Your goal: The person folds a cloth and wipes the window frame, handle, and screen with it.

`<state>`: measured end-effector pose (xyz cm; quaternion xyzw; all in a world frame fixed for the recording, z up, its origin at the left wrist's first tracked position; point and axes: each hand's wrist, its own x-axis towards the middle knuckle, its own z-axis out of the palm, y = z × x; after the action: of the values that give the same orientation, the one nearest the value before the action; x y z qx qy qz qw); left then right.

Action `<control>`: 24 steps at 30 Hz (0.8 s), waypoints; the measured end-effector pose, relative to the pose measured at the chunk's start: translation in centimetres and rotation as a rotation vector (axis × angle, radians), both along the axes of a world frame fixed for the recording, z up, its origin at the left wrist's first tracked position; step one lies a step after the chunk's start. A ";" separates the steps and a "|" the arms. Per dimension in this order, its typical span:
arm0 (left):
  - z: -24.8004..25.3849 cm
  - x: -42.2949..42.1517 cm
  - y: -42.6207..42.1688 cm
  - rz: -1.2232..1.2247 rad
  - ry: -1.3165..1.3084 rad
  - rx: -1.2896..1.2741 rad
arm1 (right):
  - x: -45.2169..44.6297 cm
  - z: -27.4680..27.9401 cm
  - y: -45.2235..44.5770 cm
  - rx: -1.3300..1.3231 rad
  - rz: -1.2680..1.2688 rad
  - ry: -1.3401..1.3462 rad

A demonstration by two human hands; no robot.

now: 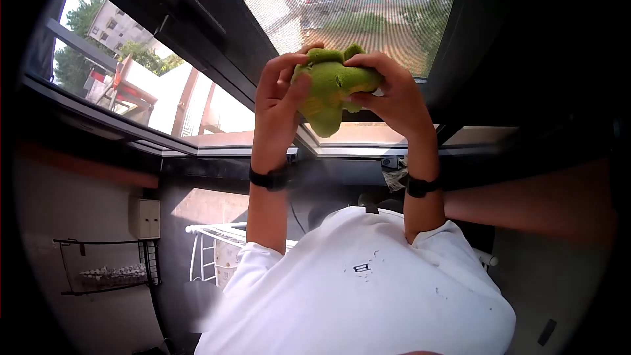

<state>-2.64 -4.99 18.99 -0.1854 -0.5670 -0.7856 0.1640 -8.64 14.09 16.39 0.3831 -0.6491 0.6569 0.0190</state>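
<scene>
A soft green object with yellowish patches (327, 92), cloth or plush, is held up in front of the window screen. My left hand (284, 89) grips its left side, with the thumb on the near face and the fingers at the upper edge. My right hand (393, 92) pinches the right side between thumb and fingers. One rounded part of the object hangs down between the hands. Each wrist wears a black band.
Behind the hands is a screened window (355, 0); a dark frame with a handle (200, 10) stands to its left. A white metal rack (210, 240) is below left. A wire shelf (108, 269) and a small cabinet (144, 217) are farther left.
</scene>
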 end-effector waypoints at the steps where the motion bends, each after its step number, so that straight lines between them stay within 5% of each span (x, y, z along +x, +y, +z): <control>1: -0.3 0.1 -0.3 -0.057 0.018 -0.123 | 0.0 -0.1 0.1 0.059 -0.072 0.045; 3: -0.6 0.3 -0.7 -0.023 0.048 -0.200 | -0.3 -0.3 0.0 0.012 -0.131 0.147; 6: -0.5 0.2 -1.2 0.157 0.223 -0.776 | -0.3 0.3 0.0 -0.010 -0.209 0.327; 11: 0.3 0.7 -1.8 0.137 0.099 -0.865 | -2.5 1.0 0.3 0.088 -0.059 0.448; 14: -0.2 0.4 -3.0 0.223 0.262 -0.988 | -2.8 1.3 -0.4 0.144 0.046 0.471; 18: -0.8 0.5 -5.3 -0.006 -0.050 -0.835 | -3.6 0.5 -2.1 0.120 0.209 0.441; 24: -2.4 1.2 -6.5 0.147 -0.190 -0.310 | -4.0 -1.0 -5.7 0.036 0.226 0.040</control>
<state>-1.48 -11.48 16.57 -0.0915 -0.7061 -0.6889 0.1360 -12.66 8.37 15.36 0.4670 -0.6131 0.6353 -0.0492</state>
